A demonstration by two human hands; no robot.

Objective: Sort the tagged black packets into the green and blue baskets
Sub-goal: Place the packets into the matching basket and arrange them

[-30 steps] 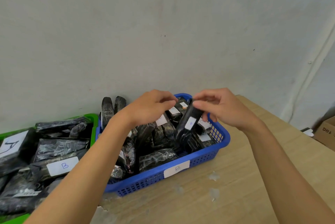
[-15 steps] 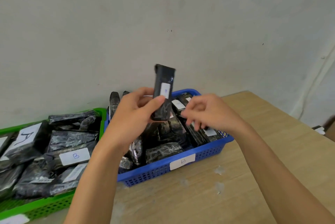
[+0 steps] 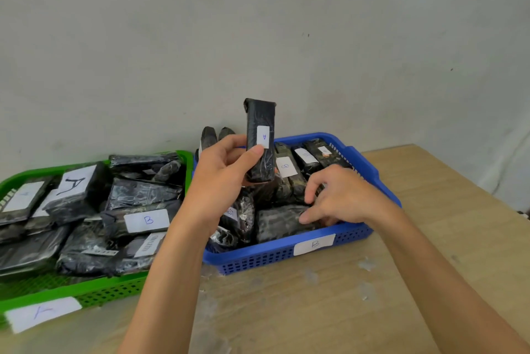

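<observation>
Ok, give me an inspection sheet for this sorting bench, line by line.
Surface: wooden table, white flecks near the blue basket.
Job's things: green basket labelled A, full of black packets, including a B-tagged packet; blue basket labelled B, also holding packets.
Clutter: nothing seen.
Grippers: left hand holds an A-tagged packet upright over the blue basket; right hand, fingers loose, low over packets in it.
Cables: nothing seen.
Surroundings: plain grey wall.

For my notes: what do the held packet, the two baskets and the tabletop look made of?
Packet tagged A, gripped by the left hand: glossy black plastic wrap, wrinkled and glinting; its tag looks like paper. Blue basket and green basket: moulded plastic, smooth with gridded perforated walls. Table: probably wood or wood-look laminate, matte, pale grain visible.
</observation>
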